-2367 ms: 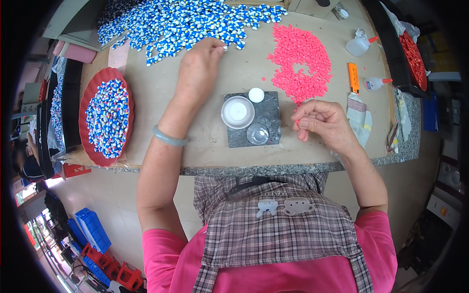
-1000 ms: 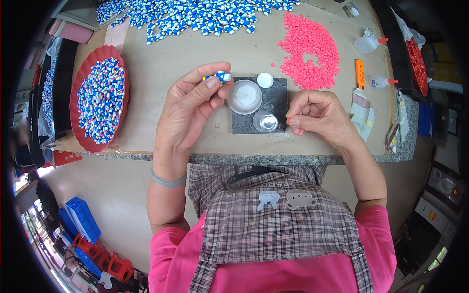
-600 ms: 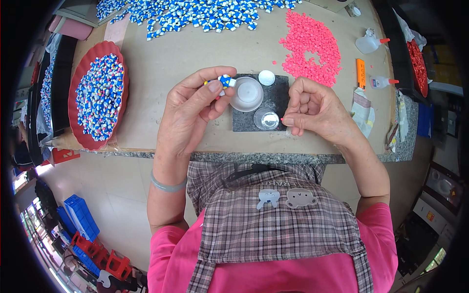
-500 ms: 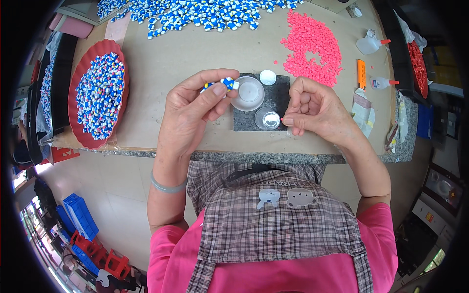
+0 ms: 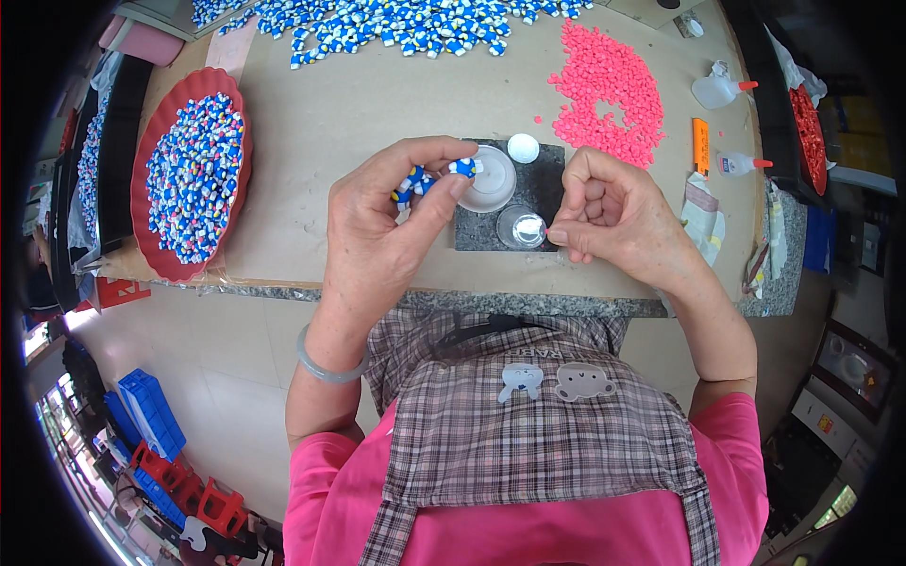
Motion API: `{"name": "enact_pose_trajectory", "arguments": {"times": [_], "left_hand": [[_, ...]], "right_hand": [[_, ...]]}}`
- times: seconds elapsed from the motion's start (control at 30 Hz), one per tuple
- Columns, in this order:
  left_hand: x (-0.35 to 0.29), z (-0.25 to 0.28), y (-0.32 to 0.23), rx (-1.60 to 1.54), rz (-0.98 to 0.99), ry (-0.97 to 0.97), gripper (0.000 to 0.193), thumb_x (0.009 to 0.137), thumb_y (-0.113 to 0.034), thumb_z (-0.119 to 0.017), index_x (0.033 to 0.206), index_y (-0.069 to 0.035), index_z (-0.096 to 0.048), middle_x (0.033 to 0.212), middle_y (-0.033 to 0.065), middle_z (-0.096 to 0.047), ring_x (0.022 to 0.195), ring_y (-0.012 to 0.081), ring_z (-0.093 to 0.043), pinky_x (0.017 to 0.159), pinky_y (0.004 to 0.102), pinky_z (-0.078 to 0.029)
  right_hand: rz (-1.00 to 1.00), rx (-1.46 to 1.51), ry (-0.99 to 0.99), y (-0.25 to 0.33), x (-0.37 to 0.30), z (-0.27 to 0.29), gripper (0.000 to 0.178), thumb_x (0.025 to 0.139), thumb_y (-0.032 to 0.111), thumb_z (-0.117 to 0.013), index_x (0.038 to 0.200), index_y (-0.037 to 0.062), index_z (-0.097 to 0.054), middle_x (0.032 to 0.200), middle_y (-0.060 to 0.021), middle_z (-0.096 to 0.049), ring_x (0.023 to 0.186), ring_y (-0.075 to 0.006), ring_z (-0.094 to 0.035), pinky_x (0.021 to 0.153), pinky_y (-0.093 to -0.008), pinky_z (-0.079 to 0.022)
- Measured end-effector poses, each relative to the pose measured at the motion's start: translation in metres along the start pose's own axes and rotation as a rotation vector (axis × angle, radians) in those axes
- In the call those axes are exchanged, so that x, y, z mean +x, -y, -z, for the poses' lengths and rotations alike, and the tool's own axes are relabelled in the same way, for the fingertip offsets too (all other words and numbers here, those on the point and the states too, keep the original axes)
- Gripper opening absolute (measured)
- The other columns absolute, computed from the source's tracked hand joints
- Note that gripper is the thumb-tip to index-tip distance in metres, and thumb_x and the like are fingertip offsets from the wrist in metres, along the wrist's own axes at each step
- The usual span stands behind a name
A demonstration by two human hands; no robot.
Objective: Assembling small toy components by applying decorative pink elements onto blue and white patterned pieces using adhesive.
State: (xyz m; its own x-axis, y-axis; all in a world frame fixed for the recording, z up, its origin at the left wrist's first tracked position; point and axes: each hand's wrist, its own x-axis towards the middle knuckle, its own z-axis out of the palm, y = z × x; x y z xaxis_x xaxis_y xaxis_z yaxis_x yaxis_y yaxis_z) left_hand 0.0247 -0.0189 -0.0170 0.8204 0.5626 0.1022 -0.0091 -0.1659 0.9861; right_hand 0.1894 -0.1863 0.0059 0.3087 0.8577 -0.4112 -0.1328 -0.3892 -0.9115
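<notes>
We see both hands apart: the left hand (image 5: 392, 212) pinches a blue-and-white piece (image 5: 462, 167) between thumb and forefinger near the white dish (image 5: 493, 187), with more such pieces (image 5: 408, 188) tucked behind it in the same hand. In the right hand (image 5: 618, 222), thumb and forefinger press together beside the clear cup (image 5: 521, 229) on the dark slab (image 5: 545, 184), on what seems to us a tiny pink piece (image 5: 547, 231), mostly hidden.

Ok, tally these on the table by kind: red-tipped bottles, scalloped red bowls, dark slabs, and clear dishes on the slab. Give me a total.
Red-tipped bottles: 2
Scalloped red bowl: 1
Dark slab: 1
Clear dish: 1
Total: 5
</notes>
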Motion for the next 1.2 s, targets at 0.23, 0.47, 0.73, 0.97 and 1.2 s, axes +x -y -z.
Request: {"name": "enact_pose_trajectory", "arguments": {"times": [0.23, 0.47, 0.73, 0.97, 1.2], "left_hand": [[0.0, 0.001, -0.001, -0.059, 0.002, 0.028, 0.018, 0.086, -0.001, -0.063, 0.103, -0.001, -0.069, 0.089, 0.0047, -0.066, 0.079, 0.0086, -0.058, 0.067, 0.0235, -0.047], [-0.004, -0.006, -0.007, -0.014, -0.041, 0.09, 0.021, 0.082, 0.001, -0.065, 0.103, -0.003, -0.069, 0.085, 0.0074, -0.064, 0.075, 0.0134, -0.059, 0.064, 0.0255, -0.045], [-0.009, -0.023, -0.007, -0.025, -0.119, 0.107, 0.023, 0.081, 0.001, -0.067, 0.103, -0.004, -0.069, 0.084, 0.0075, -0.064, 0.073, 0.0145, -0.061, 0.061, 0.0259, -0.047], [-0.009, -0.029, -0.012, 0.121, -0.193, 0.118, 0.024, 0.081, 0.002, -0.067, 0.105, -0.004, -0.068, 0.085, 0.0083, -0.065, 0.072, 0.0159, -0.062, 0.059, 0.0265, -0.049], [-0.008, -0.03, -0.011, 0.235, -0.323, 0.12, 0.025, 0.079, 0.004, -0.066, 0.103, -0.002, -0.067, 0.087, 0.0117, -0.065, 0.073, 0.0237, -0.064, 0.06, 0.031, -0.051]], "right_hand": [[0.047, -0.225, -0.028, 0.004, -0.003, -0.005, 0.027, 0.08, -0.007, -0.068, 0.083, 0.0071, -0.044, 0.073, -0.0003, -0.058, 0.064, -0.003, -0.057, 0.056, -0.0183, -0.048], [0.054, 0.053, 0.004, 0.008, -0.005, -0.003, 0.029, 0.079, -0.005, -0.071, 0.084, 0.0068, -0.045, 0.075, -0.002, -0.059, 0.061, -0.0048, -0.058, 0.055, -0.0184, -0.049], [0.267, 0.228, -0.04, 0.006, -0.007, -0.008, 0.027, 0.083, -0.004, -0.069, 0.087, 0.0073, -0.044, 0.079, -0.0056, -0.065, 0.063, -0.0072, -0.061, 0.056, -0.0203, -0.051], [0.294, 0.218, -0.076, 0.003, -0.006, -0.013, 0.027, 0.083, -0.003, -0.069, 0.087, 0.007, -0.045, 0.078, -0.0029, -0.061, 0.065, -0.006, -0.06, 0.056, -0.0196, -0.05], [0.272, 0.157, -0.101, 0.004, -0.007, -0.016, 0.026, 0.083, -0.003, -0.069, 0.087, 0.0056, -0.045, 0.078, -0.0011, -0.057, 0.066, -0.0051, -0.059, 0.056, -0.0189, -0.05]]}}
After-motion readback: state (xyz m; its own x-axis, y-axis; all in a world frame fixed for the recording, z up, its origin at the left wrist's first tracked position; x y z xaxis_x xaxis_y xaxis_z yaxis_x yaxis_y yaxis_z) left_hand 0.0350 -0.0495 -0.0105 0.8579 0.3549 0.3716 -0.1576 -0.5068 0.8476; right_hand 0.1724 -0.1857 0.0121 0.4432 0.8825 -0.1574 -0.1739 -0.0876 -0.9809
